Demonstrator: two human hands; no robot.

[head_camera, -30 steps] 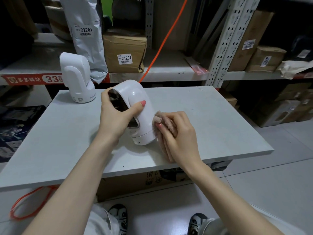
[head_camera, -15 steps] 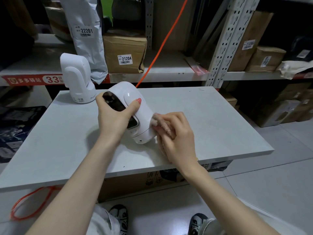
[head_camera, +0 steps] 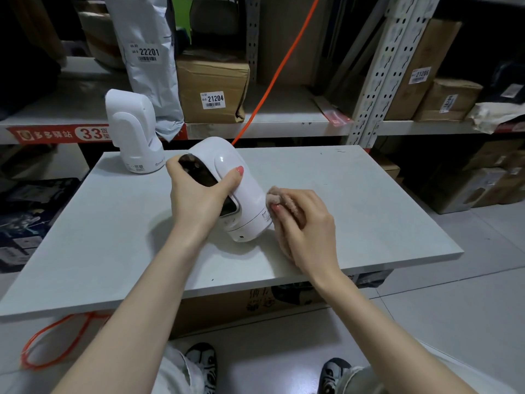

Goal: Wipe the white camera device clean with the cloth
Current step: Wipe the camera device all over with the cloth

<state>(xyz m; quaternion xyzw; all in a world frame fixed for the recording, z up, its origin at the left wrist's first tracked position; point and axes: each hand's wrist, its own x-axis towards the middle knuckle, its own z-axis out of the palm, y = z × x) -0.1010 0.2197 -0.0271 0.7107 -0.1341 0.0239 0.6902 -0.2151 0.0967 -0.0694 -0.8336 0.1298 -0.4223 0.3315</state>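
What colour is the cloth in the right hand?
Pale pinkish beige; the cloth shows in the head view, bunched under the right hand.

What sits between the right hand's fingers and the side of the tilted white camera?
In the head view, the bunched pinkish cloth lies between the right hand and the white camera device, pressed against its lower side. The left hand grips the camera's front.

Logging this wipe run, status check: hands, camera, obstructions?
Left hand grips tilted white camera. Right hand presses cloth on its side. Second camera stands clear.
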